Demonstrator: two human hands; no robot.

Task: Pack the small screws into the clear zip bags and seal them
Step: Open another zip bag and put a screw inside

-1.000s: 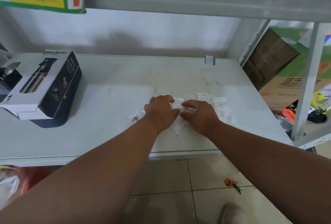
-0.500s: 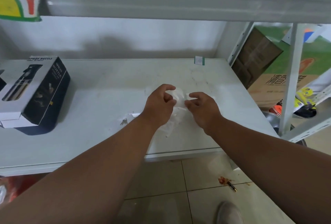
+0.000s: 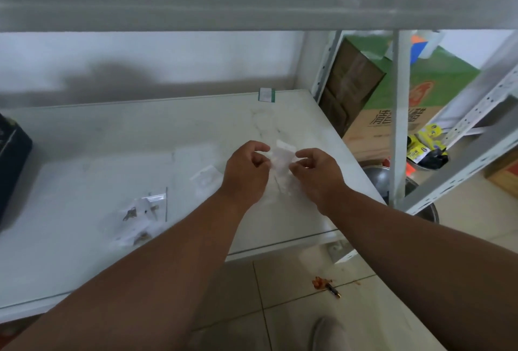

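Both hands pinch one clear zip bag (image 3: 283,160) just above the worktop (image 3: 84,154): the left hand (image 3: 246,168) and right hand (image 3: 316,171) each have a grip clamped on an edge. Peeling the mouth open wants small, opposed pulls. Bagged screws (image 3: 137,213) lie well apart, to the left.
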